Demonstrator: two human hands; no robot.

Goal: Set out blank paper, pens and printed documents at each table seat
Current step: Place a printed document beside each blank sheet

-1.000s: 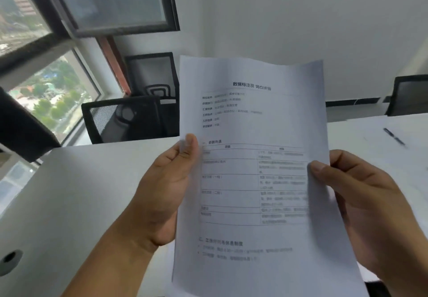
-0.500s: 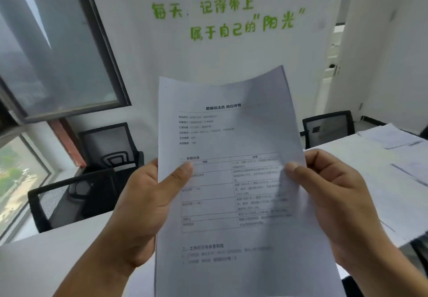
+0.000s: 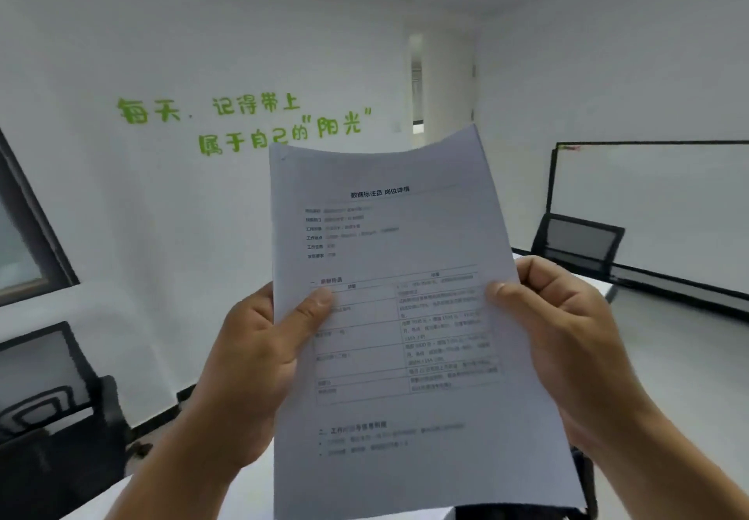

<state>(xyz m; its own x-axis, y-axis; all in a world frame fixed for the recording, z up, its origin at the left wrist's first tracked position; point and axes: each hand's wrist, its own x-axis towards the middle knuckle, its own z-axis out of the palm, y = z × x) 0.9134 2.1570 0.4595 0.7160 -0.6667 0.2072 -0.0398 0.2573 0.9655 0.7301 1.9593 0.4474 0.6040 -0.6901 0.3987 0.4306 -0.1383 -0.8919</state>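
I hold a stack of printed documents [image 3: 405,244] upright in front of me, its top page bearing a title, text lines and a table. My left hand [image 3: 251,361] grips the stack's left edge, thumb pressed on the front. My right hand [image 3: 567,337] grips the right edge, thumb on the front and fingers curled behind. The top edge of the stack bows slightly. No pens or blank paper show in this view.
A white table [image 3: 668,349] stretches to the right, with a black chair [image 3: 579,244] and a whiteboard [image 3: 656,203] beyond it. Another black chair [image 3: 48,398] stands at the lower left. Green lettering [image 3: 243,118] marks the white back wall. A doorway [image 3: 419,86] opens behind.
My view has swung up and to the right, from the window and table to the back wall and whiteboard. Both hands keep the same grip on the documents.
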